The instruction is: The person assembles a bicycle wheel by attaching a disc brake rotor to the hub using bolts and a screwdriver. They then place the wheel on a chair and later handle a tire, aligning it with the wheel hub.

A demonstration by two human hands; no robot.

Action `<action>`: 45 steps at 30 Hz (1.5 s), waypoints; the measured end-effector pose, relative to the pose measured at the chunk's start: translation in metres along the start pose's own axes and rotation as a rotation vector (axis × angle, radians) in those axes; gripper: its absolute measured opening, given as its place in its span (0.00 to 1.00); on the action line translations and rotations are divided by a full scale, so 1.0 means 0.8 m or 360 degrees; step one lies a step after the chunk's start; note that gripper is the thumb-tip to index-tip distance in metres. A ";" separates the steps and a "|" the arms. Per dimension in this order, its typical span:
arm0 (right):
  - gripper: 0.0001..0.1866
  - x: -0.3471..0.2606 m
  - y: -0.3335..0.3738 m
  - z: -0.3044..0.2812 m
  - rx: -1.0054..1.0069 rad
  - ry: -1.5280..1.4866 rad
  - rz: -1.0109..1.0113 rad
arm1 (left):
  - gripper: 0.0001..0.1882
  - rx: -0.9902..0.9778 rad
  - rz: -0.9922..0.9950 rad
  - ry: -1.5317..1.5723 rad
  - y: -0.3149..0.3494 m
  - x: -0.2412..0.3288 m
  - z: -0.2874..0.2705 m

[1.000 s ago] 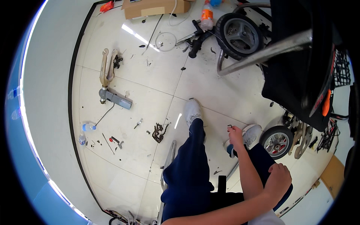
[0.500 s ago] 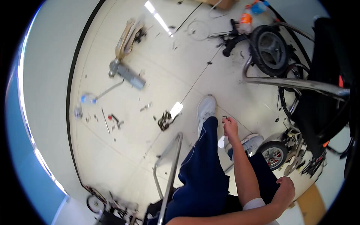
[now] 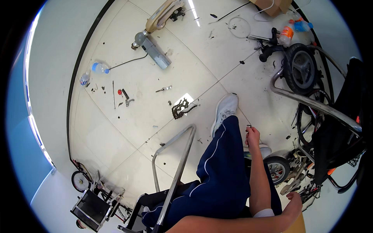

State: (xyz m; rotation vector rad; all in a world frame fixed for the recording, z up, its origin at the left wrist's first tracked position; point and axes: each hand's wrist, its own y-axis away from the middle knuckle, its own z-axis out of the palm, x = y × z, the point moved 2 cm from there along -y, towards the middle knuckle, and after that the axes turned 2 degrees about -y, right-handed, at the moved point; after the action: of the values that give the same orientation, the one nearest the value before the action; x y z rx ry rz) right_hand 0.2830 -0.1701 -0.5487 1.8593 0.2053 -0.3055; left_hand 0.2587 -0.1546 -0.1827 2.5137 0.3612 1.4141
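Observation:
My right hand (image 3: 252, 136) is closed beside my right shin, above the floor, and grips a small dark hex key (image 3: 249, 125) whose bent end sticks out past the fingertips. Across the right upper arm lies my left forearm, coming in from the lower left. My left hand (image 3: 294, 201) is curled at the lower right; whatever it may hold is hidden. A white shoe (image 3: 225, 109) stands on the floor to the left of the right hand, and another light shoe (image 3: 265, 150) shows partly behind the right wrist.
A bicycle chain (image 3: 182, 110) lies ahead on the floor. Metal chair tubing (image 3: 182, 155) rises at left; a wheelchair wheel (image 3: 301, 69) and chrome frame (image 3: 316, 106) stand at right. Farther off are a grey and beige jointed part (image 3: 155, 52), bottles (image 3: 287, 33) and a cardboard box (image 3: 272, 6).
The head view has shifted, so floor objects appear higher in the picture and the folded wheelchair at lower left shows more. The right hand still grips the hex key.

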 end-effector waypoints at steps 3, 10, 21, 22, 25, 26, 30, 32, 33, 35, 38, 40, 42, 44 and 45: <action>0.12 0.000 0.006 0.003 0.0020 0.0021 0.0011 | 0.18 0.0038 -0.0079 0.0066 -0.023 0.015 0.016; 0.11 0.002 -0.011 0.015 -0.0111 0.0117 -0.0141 | 0.18 -0.1315 0.0291 -0.0406 -0.074 0.024 -0.019; 0.11 0.008 -0.021 0.028 -0.0053 0.0099 -0.0132 | 0.18 0.0212 -0.0957 -0.0787 -0.117 0.106 0.101; 0.11 0.017 -0.029 0.031 -0.0061 0.0091 -0.0137 | 0.17 0.0247 -0.0552 -0.0436 -0.070 0.056 0.073; 0.11 0.035 -0.036 0.027 0.0010 0.0103 -0.0202 | 0.13 0.0308 -0.0337 -0.0323 -0.030 0.021 0.053; 0.11 0.041 -0.037 0.025 0.0037 0.0124 -0.0196 | 0.12 0.0325 -0.0313 -0.0325 -0.024 0.015 0.050; 0.11 0.052 -0.039 0.018 0.0054 0.0087 -0.0216 | 0.10 0.0382 -0.0299 -0.0316 -0.009 -0.006 0.037; 0.15 0.049 -0.030 0.012 0.0077 0.0095 -0.0162 | 0.10 0.0405 -0.0290 -0.0348 -0.010 -0.009 0.041; 0.16 0.055 -0.032 0.004 0.0099 0.0096 -0.0140 | 0.10 0.0423 -0.0274 -0.0368 -0.013 -0.008 0.044; 0.18 0.067 -0.035 -0.002 0.0134 0.0086 -0.0199 | 0.06 0.0508 -0.0333 -0.0410 -0.013 -0.011 0.051; 0.20 0.083 -0.024 -0.018 0.0224 0.0092 -0.0395 | 0.05 0.0480 -0.0258 -0.0497 -0.014 -0.024 0.058; 0.18 0.096 -0.013 -0.028 0.0311 0.0085 -0.0440 | 0.05 0.0315 -0.0220 -0.0441 -0.018 -0.036 0.076; 0.16 0.125 -0.009 -0.038 0.0339 0.0024 -0.0382 | 0.06 -0.0006 -0.0174 -0.0372 -0.017 -0.042 0.076; 0.16 0.160 -0.009 -0.049 0.0375 -0.0067 -0.0358 | 0.07 -0.0489 -0.0220 -0.0257 -0.013 -0.045 0.077; 0.16 0.178 -0.009 -0.056 0.0415 -0.0102 -0.0361 | 0.08 -0.0707 -0.0309 -0.0191 -0.010 -0.041 0.085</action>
State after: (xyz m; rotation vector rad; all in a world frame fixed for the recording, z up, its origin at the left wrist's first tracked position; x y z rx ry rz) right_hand 0.4208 -0.1267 -0.5870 2.0827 0.3469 -0.5699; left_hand 0.2998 -0.1636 -0.2458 2.1264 0.2296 1.1185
